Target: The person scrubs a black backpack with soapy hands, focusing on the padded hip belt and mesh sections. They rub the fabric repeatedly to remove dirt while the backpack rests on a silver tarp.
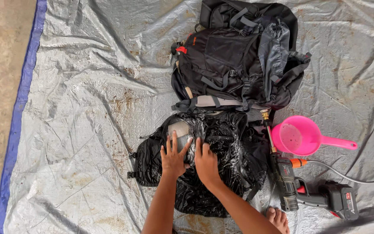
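So both hands were flat on the wet black backpack [204,164], which lay on a big grey tarp [87,108] spread over the dirt ground [1,65], probably so the bag didn't pick up more mud while it got soaked. The left hand [174,158] had fingers spread wide, palm down near the top of the bag beside a pale patch [179,129], and the right hand [205,164] sat just beside it, also palm down. Neither had a grip on anything; open hands pressing on the fabric, which looked foamy and white in streaks, so my guess is they were working soap in.

A second, dry-looking black backpack [239,56] lay just above the wet one, nearly touching, like it was waiting its turn or kept out of the suds. To the right sat a pink scoop with a handle [301,138], just beside the wet bag. Below it was a cordless spray gun [308,190] with a brass-tipped lance [265,123] pointing up along the bag's edge and a grey hose [360,175] trailing off right. All of it sat within easy reach of the right arm. A bare foot [278,219] poked in at the bottom, so the person was squatting right at the bag.
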